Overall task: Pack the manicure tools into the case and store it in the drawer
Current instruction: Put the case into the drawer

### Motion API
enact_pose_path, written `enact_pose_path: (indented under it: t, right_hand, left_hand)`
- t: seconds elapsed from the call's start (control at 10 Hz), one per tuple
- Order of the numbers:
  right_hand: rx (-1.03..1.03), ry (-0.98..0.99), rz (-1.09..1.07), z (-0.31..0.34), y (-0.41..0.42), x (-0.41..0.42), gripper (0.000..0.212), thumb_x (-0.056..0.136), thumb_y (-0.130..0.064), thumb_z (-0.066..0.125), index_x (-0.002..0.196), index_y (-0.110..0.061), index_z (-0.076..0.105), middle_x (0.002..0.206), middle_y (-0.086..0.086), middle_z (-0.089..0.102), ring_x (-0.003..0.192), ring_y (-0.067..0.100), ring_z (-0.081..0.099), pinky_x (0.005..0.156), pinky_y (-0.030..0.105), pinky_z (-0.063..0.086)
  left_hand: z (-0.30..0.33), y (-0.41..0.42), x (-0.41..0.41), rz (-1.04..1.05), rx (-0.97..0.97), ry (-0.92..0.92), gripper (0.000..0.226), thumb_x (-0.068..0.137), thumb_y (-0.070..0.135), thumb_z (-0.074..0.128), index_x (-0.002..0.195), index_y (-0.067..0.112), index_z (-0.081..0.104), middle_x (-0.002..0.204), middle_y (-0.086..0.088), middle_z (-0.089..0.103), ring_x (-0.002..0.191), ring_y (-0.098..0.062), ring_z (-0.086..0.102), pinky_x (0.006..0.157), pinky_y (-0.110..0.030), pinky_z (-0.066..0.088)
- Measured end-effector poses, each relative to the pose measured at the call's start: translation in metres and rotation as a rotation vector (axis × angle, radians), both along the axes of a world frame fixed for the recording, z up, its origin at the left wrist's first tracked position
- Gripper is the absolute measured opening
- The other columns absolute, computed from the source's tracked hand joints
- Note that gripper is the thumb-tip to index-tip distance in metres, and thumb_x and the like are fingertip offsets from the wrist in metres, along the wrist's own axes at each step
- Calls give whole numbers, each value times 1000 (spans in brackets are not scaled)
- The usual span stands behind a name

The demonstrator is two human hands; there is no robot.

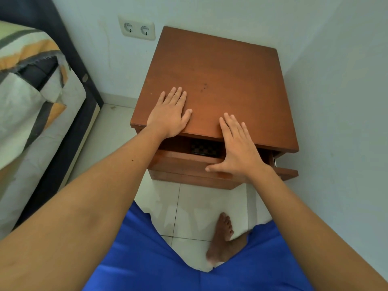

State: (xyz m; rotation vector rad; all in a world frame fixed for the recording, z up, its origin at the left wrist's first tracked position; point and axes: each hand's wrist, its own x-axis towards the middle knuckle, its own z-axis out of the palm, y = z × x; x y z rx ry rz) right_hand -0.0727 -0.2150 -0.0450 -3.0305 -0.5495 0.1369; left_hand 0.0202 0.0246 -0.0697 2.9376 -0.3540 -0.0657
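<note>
A brown wooden nightstand (218, 66) stands against the wall. Its top drawer (180, 162) is pulled out a little. Through the gap I see a dark checkered case (204, 147) lying inside. My left hand (171, 113) lies flat on the nightstand's top near the front left corner, fingers together, holding nothing. My right hand (236, 148) is spread flat across the top's front edge and the drawer gap, with its thumb lying along the drawer front. No loose manicure tools are in view.
A bed (31, 97) with a patterned cover and dark frame stands at the left. A double wall socket (136, 28) sits behind the nightstand. A wall runs close on the right. My bare foot (223, 238) rests on white floor tiles below the drawer.
</note>
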Motion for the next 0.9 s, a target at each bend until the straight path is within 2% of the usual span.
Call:
enact_pose_path:
  t: [0.2,0.3,0.4,0.5,0.6,0.7,0.8,0.9]
  right_hand:
    - [24,-131,-68,-13,2,14,109,72,-74,76,156,-15,37,168,6,31,156,27,27,125,47,28]
    - [36,-208,-96,-19,5,18,89,77,-63,79,146,-15,50,159,6,45,147,27,40,114,45,41]
    - [38,-246,-100,-22,5,24,82,75,-60,82,139,-16,55,152,6,53,140,27,48,105,44,47]
    - [44,-243,-82,-23,2,27,83,72,-63,83,136,-16,57,149,5,55,134,28,50,101,44,48]
    - [130,-221,-82,-20,-4,34,82,74,-77,70,132,-21,57,141,-1,54,124,23,50,96,41,46]
    - [207,-124,-74,-10,-8,46,78,78,-87,54,131,-29,53,135,-6,47,122,18,44,100,41,41]
    - [237,-11,-89,-2,-10,65,76,88,-81,43,141,-27,48,141,-2,41,132,20,37,108,42,33]
    - [234,-30,-200,-3,-11,80,79,98,-71,36,157,-18,34,163,5,32,153,25,25,123,44,22]
  left_hand:
    - [-1,0,1,-1,-10,3,71,111,54,16,170,15,9,178,-5,5,164,-20,-1,133,-44,-1]
    - [-1,1,1,-7,-18,8,71,111,54,17,170,15,8,178,-5,3,164,-19,-3,133,-43,-1]
    - [-3,2,2,-5,-9,4,71,111,54,16,170,16,8,178,-4,3,164,-19,-3,133,-43,-2]
    - [-2,1,1,-5,-9,-1,71,111,54,16,170,16,8,178,-5,4,164,-19,-3,133,-44,-1]
    - [-3,0,3,-1,-10,-3,71,110,54,16,170,16,8,178,-4,4,164,-19,-2,133,-44,-1]
    - [-4,0,-1,5,3,-8,71,111,55,16,170,17,8,178,-4,4,164,-18,-2,133,-43,-2]
    - [-6,-1,0,7,-15,-11,71,110,56,16,170,17,9,178,-3,4,164,-17,-2,133,-41,-2]
    - [-3,0,-4,18,-49,-15,71,110,57,16,170,19,9,178,-1,4,164,-15,-3,133,-41,-2]
